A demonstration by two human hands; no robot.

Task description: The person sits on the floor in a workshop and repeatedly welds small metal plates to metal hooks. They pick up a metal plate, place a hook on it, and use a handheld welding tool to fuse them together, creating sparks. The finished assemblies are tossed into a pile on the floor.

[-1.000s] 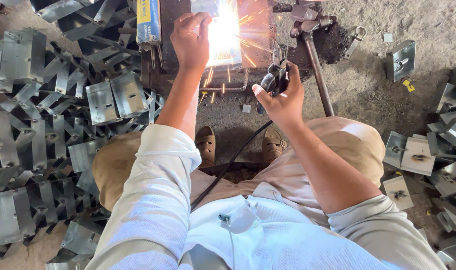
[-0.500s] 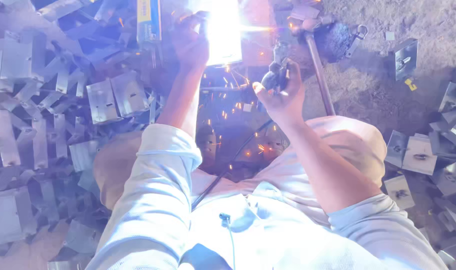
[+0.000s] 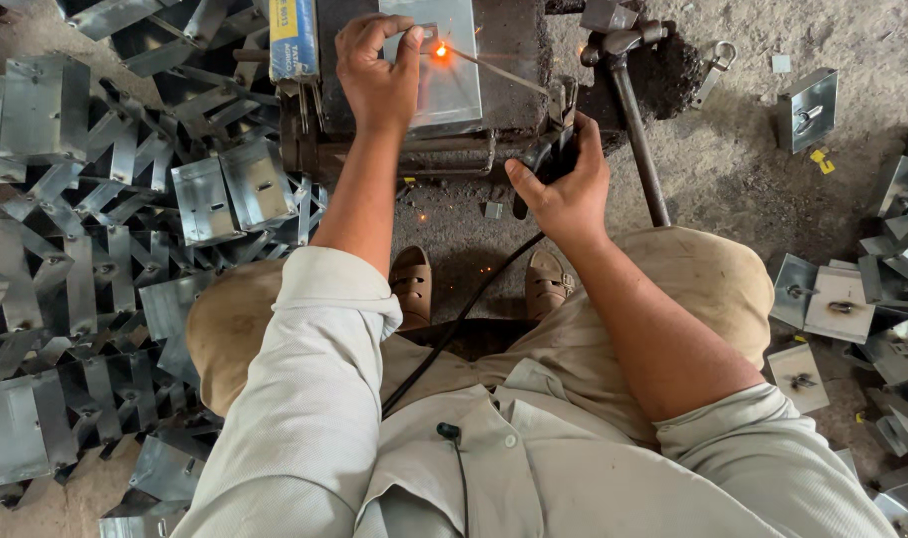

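Observation:
I squat over a dark metal work block [image 3: 519, 50] on the ground. My left hand [image 3: 376, 70] presses a small part onto a flat grey steel plate [image 3: 452, 80] that lies on the block. My right hand [image 3: 564, 184] grips a black welding electrode holder [image 3: 559, 149] with a cable running back between my feet. Its thin rod [image 3: 499, 70] reaches to a small orange glowing spot [image 3: 439, 50] on the plate, just beside my left fingertips.
A big heap of bent grey metal brackets [image 3: 105, 259] covers the ground at the left. Finished plates with welded loops [image 3: 833, 304] lie at the right. A hammer [image 3: 628, 110] leans by the block, and a blue and yellow box [image 3: 293, 38] stands at its left.
The bright welding arc and flying sparks have died out; only a small orange glow remains on the plate. Both hands stay in nearly the same place.

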